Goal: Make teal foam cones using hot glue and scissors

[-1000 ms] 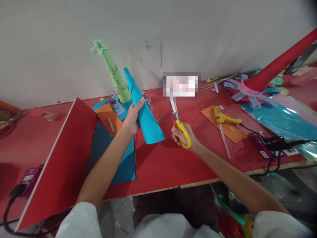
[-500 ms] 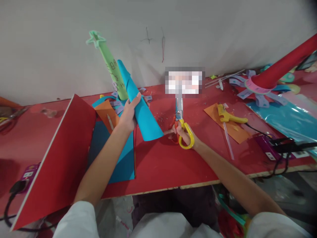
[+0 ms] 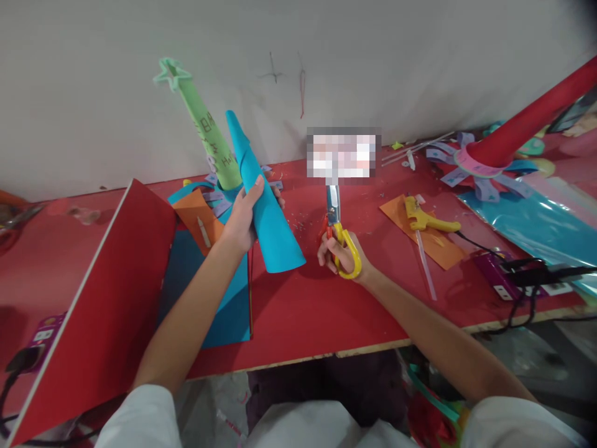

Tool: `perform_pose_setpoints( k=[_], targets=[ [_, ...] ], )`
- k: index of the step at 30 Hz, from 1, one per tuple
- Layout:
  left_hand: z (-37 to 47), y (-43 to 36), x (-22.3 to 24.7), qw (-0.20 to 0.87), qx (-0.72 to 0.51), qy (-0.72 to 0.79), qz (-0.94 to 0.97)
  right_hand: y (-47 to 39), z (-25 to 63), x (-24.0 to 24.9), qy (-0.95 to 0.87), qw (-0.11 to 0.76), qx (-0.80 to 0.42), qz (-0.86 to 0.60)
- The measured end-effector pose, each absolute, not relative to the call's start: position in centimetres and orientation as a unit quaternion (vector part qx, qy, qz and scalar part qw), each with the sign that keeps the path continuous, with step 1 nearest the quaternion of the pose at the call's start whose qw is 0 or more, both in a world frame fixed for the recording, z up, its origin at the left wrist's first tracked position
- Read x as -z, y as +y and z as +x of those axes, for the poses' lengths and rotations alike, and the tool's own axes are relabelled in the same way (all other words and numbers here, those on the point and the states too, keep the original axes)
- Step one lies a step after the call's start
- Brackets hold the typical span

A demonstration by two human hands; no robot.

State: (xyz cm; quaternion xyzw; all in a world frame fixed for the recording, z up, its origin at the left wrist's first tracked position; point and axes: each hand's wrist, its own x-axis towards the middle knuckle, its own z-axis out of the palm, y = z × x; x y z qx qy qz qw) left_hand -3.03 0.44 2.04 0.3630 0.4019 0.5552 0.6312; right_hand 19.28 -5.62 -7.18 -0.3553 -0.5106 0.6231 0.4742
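My left hand (image 3: pixel 247 214) is wrapped round a rolled blue paper cone (image 3: pixel 273 233), its narrow end tilted up toward the wall and its wide end toward me. In my right hand (image 3: pixel 342 252) is a pair of scissors (image 3: pixel 333 205) with one yellow and one red handle. The blades point away from me, their tips lost in a blurred patch. Behind the cone stands a light green paper tube (image 3: pixel 205 127) with a star outline (image 3: pixel 172 73) on top and handwriting down its side.
A yellow glue gun (image 3: pixel 429 219) lies on an orange sheet (image 3: pixel 396 211) at right, its cord running to a purple power box (image 3: pixel 497 274). A red cone (image 3: pixel 536 118) leans at far right. A red board (image 3: pixel 102 298) stands at left beside blue sheets (image 3: pixel 228 311).
The fingers of my right hand have drawn in around the scissor handles, slightly away from the cone. The cone's wide end has dipped a little. The view has shifted slightly.
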Motion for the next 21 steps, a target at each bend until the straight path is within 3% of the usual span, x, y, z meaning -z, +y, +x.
perform_pose_setpoints(
  k=[14, 21],
  targets=[
    [-4.1, 0.3, -2.2, 0.585, -0.469, 0.440, 0.494, -5.7, 19.4, 6.7, -0.527, 0.490, -0.591, -0.364],
    [-3.6, -0.2, -3.1, 0.620, -0.494, 0.423, 0.439, -5.7, 19.4, 6.6, -0.522, 0.487, -0.593, -0.372]
  ],
)
